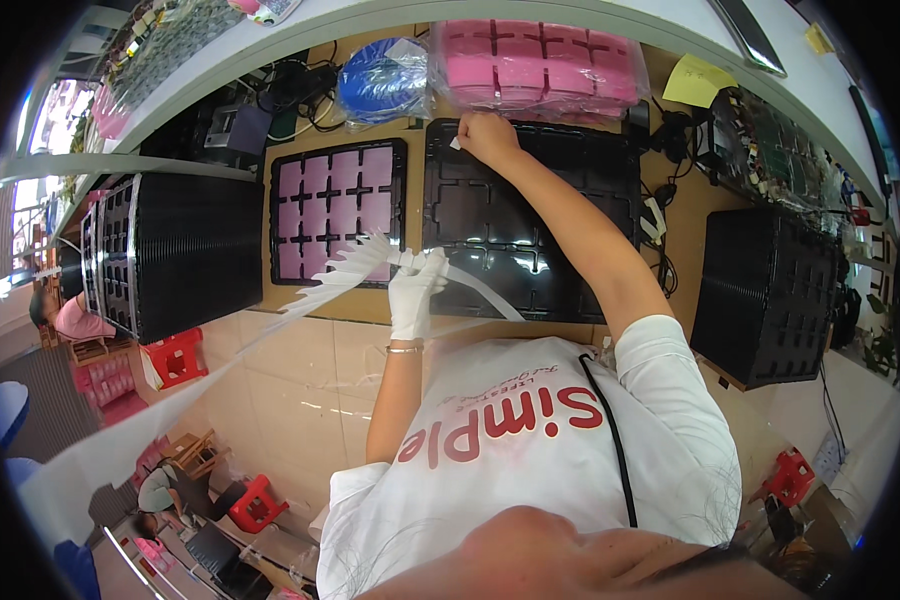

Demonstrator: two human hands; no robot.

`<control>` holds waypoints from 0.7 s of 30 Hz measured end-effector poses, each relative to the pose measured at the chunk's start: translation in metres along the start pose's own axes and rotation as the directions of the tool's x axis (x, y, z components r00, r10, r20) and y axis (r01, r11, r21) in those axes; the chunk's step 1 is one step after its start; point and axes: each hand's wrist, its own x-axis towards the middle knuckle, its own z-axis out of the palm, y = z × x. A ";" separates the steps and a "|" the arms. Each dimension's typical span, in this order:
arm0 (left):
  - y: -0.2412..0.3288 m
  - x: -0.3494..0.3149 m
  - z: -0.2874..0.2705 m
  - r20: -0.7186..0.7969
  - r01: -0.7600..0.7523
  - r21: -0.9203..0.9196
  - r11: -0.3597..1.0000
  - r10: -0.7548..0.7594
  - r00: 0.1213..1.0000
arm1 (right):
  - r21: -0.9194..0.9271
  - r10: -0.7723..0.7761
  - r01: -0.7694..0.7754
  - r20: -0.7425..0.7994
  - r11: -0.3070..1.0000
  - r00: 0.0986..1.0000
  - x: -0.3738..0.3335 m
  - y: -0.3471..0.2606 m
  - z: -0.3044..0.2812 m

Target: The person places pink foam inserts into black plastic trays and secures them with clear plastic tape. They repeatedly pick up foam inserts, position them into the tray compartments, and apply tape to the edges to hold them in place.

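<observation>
My left hand [412, 295], in a white glove, is closed on a long white strip [355, 268] fringed with pointed tabs. One end trails off to the lower left; the other curls over the front of a black plastic tray [540, 265] with moulded recesses. At the tray's far left edge, my bare right hand [488, 138] has its fingers closed on a small white piece [456, 143]. Left of this tray lies another black tray [400, 220] filled with pink-purple rectangular pieces [345, 195] in rows.
Tall stacks of black trays stand at left [195, 255] and right [765, 295]. Behind the trays lie a wrapped blue roll [382, 80] and bagged pink pieces [540, 70]. A yellow note [698, 82], cables and a shelf edge [340, 28] border the table. Other people sit at lower left.
</observation>
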 end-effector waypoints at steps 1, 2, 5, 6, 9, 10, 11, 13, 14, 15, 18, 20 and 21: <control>0.000 0.001 -0.001 0.000 0.005 -0.006 1.000 -0.005 1.000 | -0.009 0.017 -0.017 0.021 1.000 1.000 0.001 -0.002 -0.002; -0.001 0.001 -0.001 0.001 0.010 -0.011 1.000 -0.010 1.000 | -0.015 0.020 -0.020 0.038 1.000 0.999 0.001 -0.004 -0.004; 0.000 0.001 -0.002 0.009 0.010 0.000 1.000 -0.010 1.000 | -0.045 0.037 -0.034 0.063 0.998 0.997 0.000 -0.006 -0.005; 0.000 0.001 -0.002 0.012 0.008 0.008 1.000 -0.009 1.000 | -0.061 0.046 -0.042 0.056 0.997 0.997 0.001 -0.006 -0.003; 0.001 0.002 -0.003 0.019 0.020 0.006 1.000 -0.020 1.000 | -0.084 0.069 -0.065 0.050 0.994 0.996 0.001 -0.008 -0.003; 0.000 0.002 -0.004 0.014 0.017 -0.002 1.000 -0.017 1.000 | -0.086 0.076 -0.071 0.052 0.994 0.996 0.001 -0.010 -0.003; -0.001 0.002 -0.004 0.009 0.014 -0.010 1.000 -0.014 1.000 | -0.086 0.074 -0.070 0.053 0.994 0.996 0.000 -0.013 -0.004; -0.001 0.001 -0.003 -0.006 0.014 -0.022 1.000 -0.014 1.000 | -0.087 0.078 -0.074 0.053 0.993 0.996 -0.001 -0.015 -0.006; 0.003 -0.002 -0.001 -0.016 0.016 -0.026 1.000 -0.017 1.000 | -0.088 0.088 -0.083 0.050 0.993 0.995 -0.001 -0.014 -0.005; 0.005 -0.003 0.000 -0.026 0.018 -0.030 0.999 -0.019 0.999 | -0.089 0.098 -0.093 0.047 0.992 0.994 0.000 -0.013 -0.004; 0.003 -0.002 0.001 -0.019 0.014 -0.027 1.000 -0.015 1.000 | -0.076 -0.001 0.003 0.026 0.997 1.000 -0.002 -0.005 0.005; 0.001 -0.002 0.000 -0.019 0.002 -0.060 0.998 -0.003 1.000 | -0.055 -0.094 0.097 0.051 0.994 0.994 -0.007 -0.009 -0.001; 0.001 -0.002 0.000 -0.018 -0.004 -0.076 0.997 0.003 1.000 | -0.039 -0.131 0.134 0.080 0.990 0.988 -0.013 -0.010 -0.004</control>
